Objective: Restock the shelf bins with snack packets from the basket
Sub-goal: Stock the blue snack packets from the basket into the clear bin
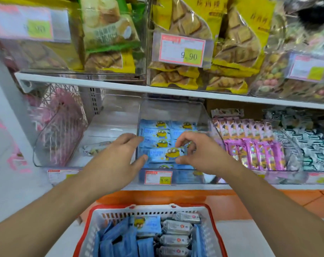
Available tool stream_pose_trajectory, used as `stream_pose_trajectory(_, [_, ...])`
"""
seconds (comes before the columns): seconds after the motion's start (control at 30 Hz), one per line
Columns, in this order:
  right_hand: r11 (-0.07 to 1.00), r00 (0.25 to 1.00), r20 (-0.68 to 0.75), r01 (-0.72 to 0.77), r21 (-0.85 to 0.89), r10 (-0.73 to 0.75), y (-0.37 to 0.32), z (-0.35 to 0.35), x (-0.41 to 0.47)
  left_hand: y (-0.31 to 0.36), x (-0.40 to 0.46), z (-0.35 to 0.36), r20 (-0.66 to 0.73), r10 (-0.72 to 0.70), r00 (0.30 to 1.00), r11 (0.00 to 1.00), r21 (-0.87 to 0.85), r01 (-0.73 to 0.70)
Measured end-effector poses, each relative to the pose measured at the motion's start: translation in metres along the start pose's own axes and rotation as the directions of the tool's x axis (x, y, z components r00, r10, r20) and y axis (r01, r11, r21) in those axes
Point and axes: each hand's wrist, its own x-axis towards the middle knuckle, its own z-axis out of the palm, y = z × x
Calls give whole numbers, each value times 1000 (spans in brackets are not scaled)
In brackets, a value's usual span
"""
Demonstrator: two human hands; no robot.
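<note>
Two bare hands reach into a clear shelf bin (pixel 173 115) on the lower shelf. Starting at the left, a nearly empty clear bin (pixel 87 138) holds one packet. Next, the left hand (pixel 120 153) rests with straight, relaxed fingers against the left end of a blue cartoon packet (pixel 166 154) — holding nothing. That packet lies across the front of the bin, on rows of at least six like it. The right hand (pixel 196 153) pinches its right end between thumb and fingertips. It looks light, soft and crinkly, probably slippery — best held by the sealed ends. Further right sit pink packets (pixel 253 145). Below, the red-rimmed basket (pixel 211 212) carries more blue packets and four silver ones (pixel 177 227).
</note>
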Motion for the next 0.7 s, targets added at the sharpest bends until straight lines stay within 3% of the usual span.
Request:
stream_pose_trajectory(0.17, [1000, 987, 160, 16, 23, -20, 10, 24, 20, -4, 0, 7, -21, 5, 1000, 1000, -25, -6])
stream_pose_trajectory(0.57, [996, 971, 232, -37, -78, 54, 11, 32, 21, 3, -4, 3, -18, -13, 1000, 999, -44, 13])
stream_pose_trajectory(0.7, [999, 970, 242, -25, -38, 33, 9, 26, 13, 5, -7, -1, 31, -24, 999, 998, -57, 26])
